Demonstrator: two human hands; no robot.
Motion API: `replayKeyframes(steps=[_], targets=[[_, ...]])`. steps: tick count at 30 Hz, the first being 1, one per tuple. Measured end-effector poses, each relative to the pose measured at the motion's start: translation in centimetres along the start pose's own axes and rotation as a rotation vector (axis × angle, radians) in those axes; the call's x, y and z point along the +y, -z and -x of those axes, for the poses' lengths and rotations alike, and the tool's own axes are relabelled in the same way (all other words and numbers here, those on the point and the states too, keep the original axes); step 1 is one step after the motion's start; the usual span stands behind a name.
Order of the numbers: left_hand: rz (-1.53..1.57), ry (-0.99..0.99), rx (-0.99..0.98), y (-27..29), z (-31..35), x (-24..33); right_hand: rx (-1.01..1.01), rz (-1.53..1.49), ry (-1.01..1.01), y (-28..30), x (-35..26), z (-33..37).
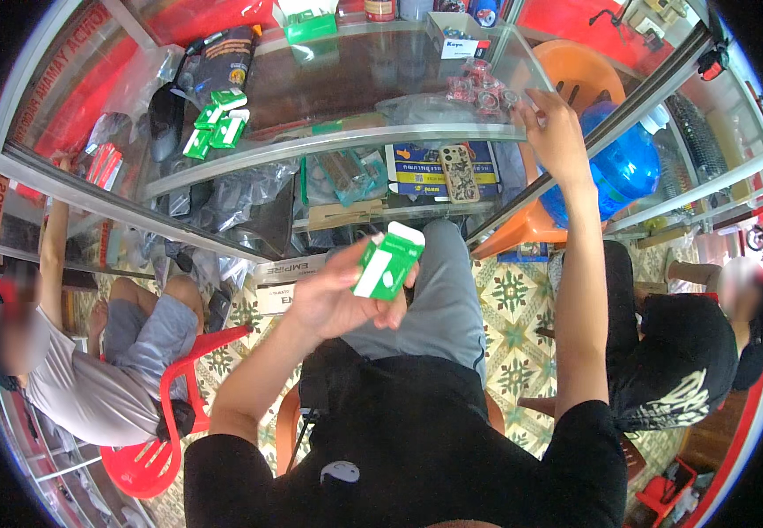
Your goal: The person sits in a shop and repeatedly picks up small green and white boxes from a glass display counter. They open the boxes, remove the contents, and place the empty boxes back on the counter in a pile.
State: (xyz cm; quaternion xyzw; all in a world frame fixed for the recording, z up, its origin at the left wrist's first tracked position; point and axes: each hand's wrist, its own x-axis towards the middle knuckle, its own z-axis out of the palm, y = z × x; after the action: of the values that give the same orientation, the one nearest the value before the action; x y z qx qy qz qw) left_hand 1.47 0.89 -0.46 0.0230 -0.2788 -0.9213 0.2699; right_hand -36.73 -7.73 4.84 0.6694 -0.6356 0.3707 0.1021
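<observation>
My left hand [333,295] is closed around a small green-and-white carton [389,261], tilted, with its white top flap raised. What is inside the carton cannot be seen. Stretched forward, my right hand [553,132] is at the right end of the glass counter top [355,92]. Its fingers are bent, and the tips meet a small clear-and-red plastic piece [510,99] at the edge of a loose pile of such pieces [480,85]. Several matching green cartons [217,123] lie on the glass to the left, and an open green carton [309,25] stands at the back.
A small white box [458,35] stands behind the pile. Beneath the glass, a patterned phone [460,173] lies on a shelf. To the right, an orange chair [579,75] holds a blue water jug [615,163]. A person [99,387] sits at left, another [681,352] at right.
</observation>
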Motion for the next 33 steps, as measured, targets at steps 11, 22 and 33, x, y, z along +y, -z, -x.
replayKeyframes(steps=[11, 22, 33], targets=[[-0.462, -0.314, 0.18, 0.9, 2.7, -0.6, -0.439, -0.017, -0.257, -0.9, 2.3, -4.2], [-1.031, -0.611, 0.428, -2.2, -0.7, 1.4, -0.055, -0.845, -0.44, 4.1, -7.1, 1.2], [-1.431, -0.716, 0.461, -3.4, -3.3, 0.9, -0.209, -0.602, 0.207, 5.9, -17.0, 7.0]])
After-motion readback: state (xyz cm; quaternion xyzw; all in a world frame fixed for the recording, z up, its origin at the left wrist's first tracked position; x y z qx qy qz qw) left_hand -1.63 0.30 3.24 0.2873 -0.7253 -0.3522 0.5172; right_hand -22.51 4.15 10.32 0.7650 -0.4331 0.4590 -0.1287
